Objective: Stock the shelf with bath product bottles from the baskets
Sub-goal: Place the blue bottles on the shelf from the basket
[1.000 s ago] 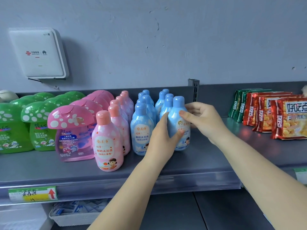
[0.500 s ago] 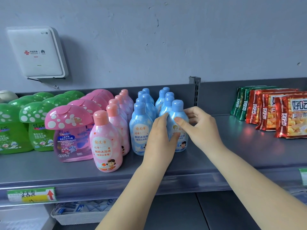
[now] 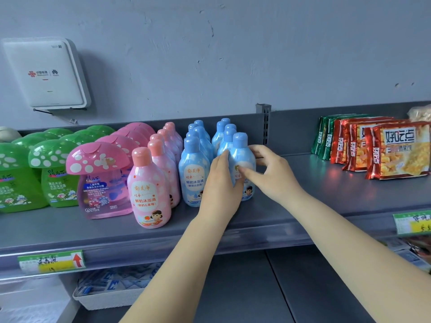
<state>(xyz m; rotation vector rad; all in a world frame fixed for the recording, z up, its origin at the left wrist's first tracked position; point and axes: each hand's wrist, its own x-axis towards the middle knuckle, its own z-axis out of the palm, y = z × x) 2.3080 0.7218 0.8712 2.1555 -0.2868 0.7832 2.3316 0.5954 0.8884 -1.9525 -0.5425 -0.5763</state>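
Front blue bottle (image 3: 242,157) stands upright on the grey shelf (image 3: 326,201), at the head of the right-hand blue row, just right of the neighbouring blue bottle (image 3: 194,173).

Left hand (image 3: 220,183): fingers laid nearly straight against the bottle's left flank, thumb across the label. Reads to us as steadying, not clenching.

Right hand (image 3: 272,173): thumb and curled fingers round the right shoulder and front of the same bottle. We take this as a light grasp, though the far fingers are hidden behind the body, so contact there is uncertain.

Handling, as we judge it: smooth rigid plastic, likely full and moderately heavy, slick on the label film. Best held at the waist below the shoulder, not by the cap (image 3: 240,139). The narrow base means a nudge could topple the packed row behind.

Pink bottle (image 3: 149,194) stands forward of its own row, untouched.
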